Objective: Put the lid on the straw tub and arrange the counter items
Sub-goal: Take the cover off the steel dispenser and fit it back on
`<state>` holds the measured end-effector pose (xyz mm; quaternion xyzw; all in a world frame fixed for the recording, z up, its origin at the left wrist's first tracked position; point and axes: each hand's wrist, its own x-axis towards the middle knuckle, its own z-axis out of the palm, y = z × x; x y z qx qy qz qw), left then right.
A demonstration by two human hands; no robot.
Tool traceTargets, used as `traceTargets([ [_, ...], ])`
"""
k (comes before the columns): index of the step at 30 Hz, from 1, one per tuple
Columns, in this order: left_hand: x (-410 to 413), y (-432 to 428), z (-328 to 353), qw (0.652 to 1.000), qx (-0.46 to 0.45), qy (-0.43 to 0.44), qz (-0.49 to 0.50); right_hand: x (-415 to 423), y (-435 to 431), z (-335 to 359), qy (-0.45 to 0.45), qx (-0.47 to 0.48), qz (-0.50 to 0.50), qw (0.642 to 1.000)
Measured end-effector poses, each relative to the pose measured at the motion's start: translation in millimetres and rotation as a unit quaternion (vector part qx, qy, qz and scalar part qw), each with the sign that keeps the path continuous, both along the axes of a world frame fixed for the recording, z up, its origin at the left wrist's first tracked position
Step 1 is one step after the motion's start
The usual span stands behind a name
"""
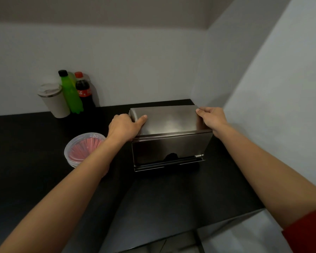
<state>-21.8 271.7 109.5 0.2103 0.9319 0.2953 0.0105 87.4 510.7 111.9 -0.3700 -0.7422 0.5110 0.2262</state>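
Both hands clamp the steel dispenser [170, 136] by its top ends: left hand [123, 127] on the left end, right hand [211, 118] on the right, close to the wall [274, 92]. The lidded tub [82, 148] sits just left, under the left forearm. Bare counter [35, 152] stretches leftward; cup [53, 100] and bottles [77, 94] stand at the back.

Black counter [35, 179] has a steel dispenser box [169, 141], lidded straw tub [80, 148], beige tumbler [54, 100], green bottle [70, 94] and cola bottle [84, 92] on it.
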Motion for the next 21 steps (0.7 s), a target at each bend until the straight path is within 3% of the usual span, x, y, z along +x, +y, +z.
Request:
traceTargets([
  [21,1.5,1.3,-15.0,0.997,-0.068,0.023,0.012,0.0,-6.1,-5.4,-0.040,0.103,0.004,0.994],
])
